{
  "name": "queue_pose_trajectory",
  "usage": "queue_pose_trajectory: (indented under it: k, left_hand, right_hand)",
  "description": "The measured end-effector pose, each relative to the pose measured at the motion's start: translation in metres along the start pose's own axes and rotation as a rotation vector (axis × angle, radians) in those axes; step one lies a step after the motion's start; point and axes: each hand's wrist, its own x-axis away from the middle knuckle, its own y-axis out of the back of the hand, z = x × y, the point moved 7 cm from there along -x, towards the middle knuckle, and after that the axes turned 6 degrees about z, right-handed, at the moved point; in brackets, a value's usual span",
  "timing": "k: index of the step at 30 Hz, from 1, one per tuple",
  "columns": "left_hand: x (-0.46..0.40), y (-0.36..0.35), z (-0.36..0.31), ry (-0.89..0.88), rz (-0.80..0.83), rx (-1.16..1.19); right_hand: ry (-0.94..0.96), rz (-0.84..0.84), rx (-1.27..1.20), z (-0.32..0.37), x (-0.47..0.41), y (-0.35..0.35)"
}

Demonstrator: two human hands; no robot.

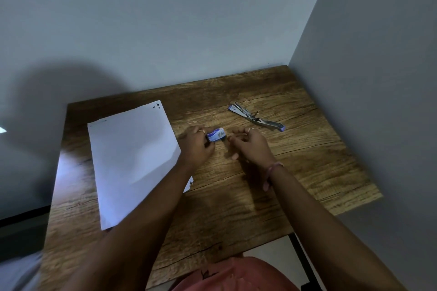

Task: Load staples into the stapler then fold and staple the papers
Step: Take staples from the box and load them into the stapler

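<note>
My left hand (pixel 197 146) grips a small blue-and-white staple box (pixel 216 134) just above the wooden table (pixel 236 208). My right hand (pixel 250 144) hovers close to the box's right end, fingers curled and pinched together; whether it holds staples I cannot tell. The metal stapler (pixel 256 117) lies swung wide open on the table, behind and to the right of my right hand. A stack of white papers (pixel 132 160) lies flat on the left part of the table, partly under my left forearm.
Grey walls close in behind the table and along its right side. The table's front edge runs near my body, with a black metal leg (pixel 301 260) at the lower right.
</note>
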Motion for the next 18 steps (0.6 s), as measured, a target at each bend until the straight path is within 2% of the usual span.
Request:
queue_pose_trajectory:
  k: [5,10,18]
  left_hand:
    - [0.013,0.001,-0.001,-0.031,-0.103,0.123]
    - [0.015,0.002,-0.001,-0.094,-0.083,0.213]
    - [0.010,-0.002,0.002,-0.121,-0.040,0.138]
  right_hand:
    - [-0.043,0.008,0.009,0.002,-0.015,-0.019]
    - [-0.141,0.023,-0.080,-0.006,-0.020,-0.025]
    - [-0.249,0.126,-0.082,-0.001,-0.023,-0.030]
